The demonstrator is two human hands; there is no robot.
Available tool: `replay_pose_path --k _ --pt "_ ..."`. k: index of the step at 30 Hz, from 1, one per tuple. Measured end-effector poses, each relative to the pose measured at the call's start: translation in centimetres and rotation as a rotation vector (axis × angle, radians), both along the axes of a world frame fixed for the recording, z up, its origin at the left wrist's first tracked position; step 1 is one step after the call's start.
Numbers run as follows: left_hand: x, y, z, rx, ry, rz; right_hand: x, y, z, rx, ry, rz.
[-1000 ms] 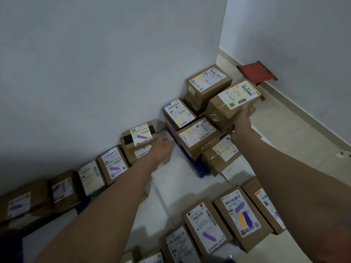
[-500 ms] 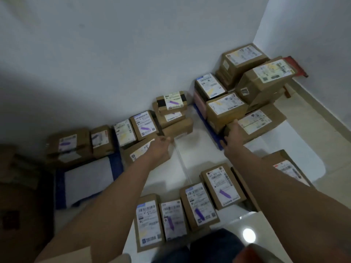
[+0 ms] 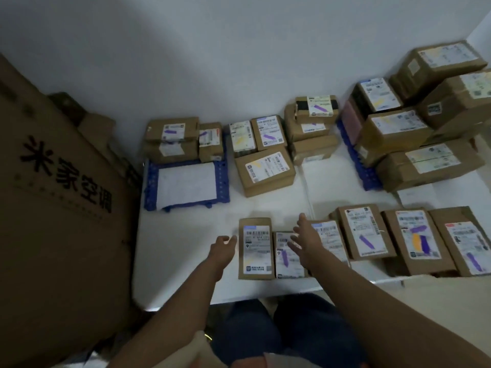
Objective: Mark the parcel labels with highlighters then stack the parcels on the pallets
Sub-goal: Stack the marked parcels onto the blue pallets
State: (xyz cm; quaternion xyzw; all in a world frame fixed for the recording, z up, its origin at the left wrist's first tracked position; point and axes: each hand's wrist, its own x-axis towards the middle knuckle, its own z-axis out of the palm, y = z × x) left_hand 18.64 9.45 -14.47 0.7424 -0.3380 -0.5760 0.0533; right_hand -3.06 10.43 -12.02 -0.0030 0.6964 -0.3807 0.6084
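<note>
A row of brown parcels lies on the white floor in front of me. The leftmost parcel (image 3: 255, 248) carries a white label with a faint yellow mark. My left hand (image 3: 224, 245) hovers just left of it, fingers loosely curled and holding nothing. My right hand (image 3: 303, 237) is spread open above the second parcel (image 3: 288, 257), whose label has a purple mark. More marked parcels (image 3: 365, 232) continue to the right. A blue pallet (image 3: 223, 181) at the left holds a few parcels at its back. Another blue pallet (image 3: 356, 158) at the right carries a tall stack (image 3: 396, 134).
A very large cardboard box (image 3: 61, 208) with black printed characters stands at the left. White walls close the back and right. A loose parcel (image 3: 265, 171) with a yellow mark lies between the pallets. My knees in blue trousers (image 3: 292, 333) are at the bottom.
Both hands have drawn back from the stacked parcels by the wall toward the near row. The view has swung left and down, and the large box has come into sight.
</note>
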Motion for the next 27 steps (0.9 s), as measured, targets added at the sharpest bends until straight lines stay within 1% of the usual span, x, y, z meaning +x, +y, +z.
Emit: replay_pose_path --k 4,7,9,12,15,20,23,25,27 --pt "0.0 2.1 -0.8 0.024 0.062 0.014 3.3 2.2 0.4 0.020 -0.059 0.175" --pt "-0.3 3.1 -1.1 0.035 0.095 -0.006 4.7 2.8 0.1 0.001 -0.016 0.333" --pt "-0.5 3.7 -1.3 0.041 0.110 -0.023 5.0 3.0 -0.1 -0.010 0.037 0.377" --pt "-0.5 4.5 -1.5 0.049 0.149 -0.066 5.1 2.9 -0.3 -0.001 0.055 0.399" --pt "-0.2 4.8 -1.6 0.016 0.184 -0.121 5.2 3.0 -0.3 0.001 0.027 0.400" --pt "1.3 5.1 -2.1 -0.082 0.100 -0.163 5.2 2.8 -0.6 -0.017 0.032 0.403" --pt "1.7 5.6 -2.4 -0.135 0.195 -0.089 5.3 2.7 -0.4 0.016 0.005 0.412" --pt "1.4 5.5 -2.1 -0.138 0.294 -0.048 5.5 2.6 -0.6 0.021 -0.020 0.414" --pt "1.2 5.1 -1.9 -0.133 0.345 -0.019 5.6 2.6 -0.5 0.022 -0.054 0.413"
